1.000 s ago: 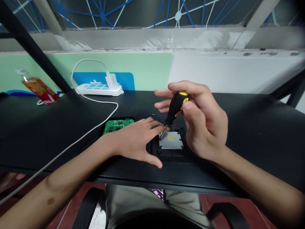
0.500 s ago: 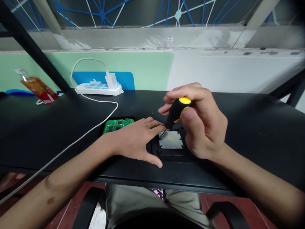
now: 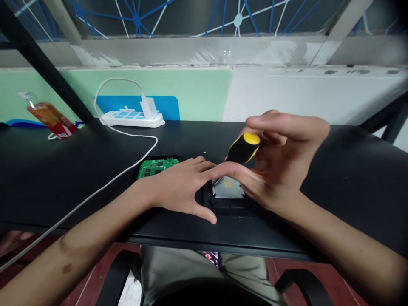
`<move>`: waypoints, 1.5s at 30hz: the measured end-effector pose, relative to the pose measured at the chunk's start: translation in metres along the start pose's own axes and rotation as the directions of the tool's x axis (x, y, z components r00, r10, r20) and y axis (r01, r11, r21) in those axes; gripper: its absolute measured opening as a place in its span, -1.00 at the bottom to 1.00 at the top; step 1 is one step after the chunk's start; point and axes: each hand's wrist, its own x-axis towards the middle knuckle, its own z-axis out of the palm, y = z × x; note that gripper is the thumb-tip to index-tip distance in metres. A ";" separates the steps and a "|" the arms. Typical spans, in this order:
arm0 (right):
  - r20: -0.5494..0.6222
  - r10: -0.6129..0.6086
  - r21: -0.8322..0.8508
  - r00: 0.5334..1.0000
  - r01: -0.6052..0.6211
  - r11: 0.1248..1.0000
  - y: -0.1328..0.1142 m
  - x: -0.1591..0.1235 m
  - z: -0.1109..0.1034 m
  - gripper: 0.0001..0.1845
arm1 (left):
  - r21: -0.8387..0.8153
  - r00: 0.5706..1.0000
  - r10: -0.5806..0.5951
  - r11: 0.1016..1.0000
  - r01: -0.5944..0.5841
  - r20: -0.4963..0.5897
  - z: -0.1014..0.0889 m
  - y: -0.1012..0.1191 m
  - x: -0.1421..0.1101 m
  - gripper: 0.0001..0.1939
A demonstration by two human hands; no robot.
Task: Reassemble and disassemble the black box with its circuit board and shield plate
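Note:
A black-and-yellow screwdriver point(image 3: 242, 148) leans over a silver metal plate point(image 3: 227, 191), its tip near the plate's left edge. Around its handle are the loosely curled fingers and outstretched thumb of my right hand point(image 3: 283, 163). My left hand point(image 3: 180, 185) lies flat and spread, thumb apart, its fingertips beside the screwdriver's shaft and partly behind my right thumb. The plate has a yellowish square on it and sits in a black casing point(image 3: 236, 210). Left of it, a green circuit board point(image 3: 153, 168) in a black shell is partly covered by my left hand.
A white power strip point(image 3: 134, 119) with a plugged-in charger point(image 3: 148, 108) stands at the back. Its white cable point(image 3: 127, 166) runs across the black table point(image 3: 344, 182) to the left. A drink bottle point(image 3: 52, 117) stands at the back left. Another person's hand point(image 3: 14, 240) shows at the lower left.
My right hand has opened its grip and rolled around the screwdriver handle, with the thumb now stretching left over the plate. My left hand has stayed in place.

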 end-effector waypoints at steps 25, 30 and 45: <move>0.144 0.187 0.058 0.972 -0.197 0.979 -0.011 -0.008 -0.004 -0.40 | 0.054 0.999 -0.001 0.999 -0.002 0.052 0.000 0.001 0.002 -0.01; 0.079 0.186 -0.031 0.979 -0.184 0.982 -0.010 -0.007 -0.002 -0.38 | 0.046 0.998 -0.005 0.999 0.003 0.055 0.000 0.000 0.002 0.00; 0.050 0.208 -0.186 0.977 -0.196 0.963 -0.013 -0.012 0.002 -0.48 | 0.040 0.998 -0.015 0.999 0.013 0.057 -0.001 0.001 0.002 0.00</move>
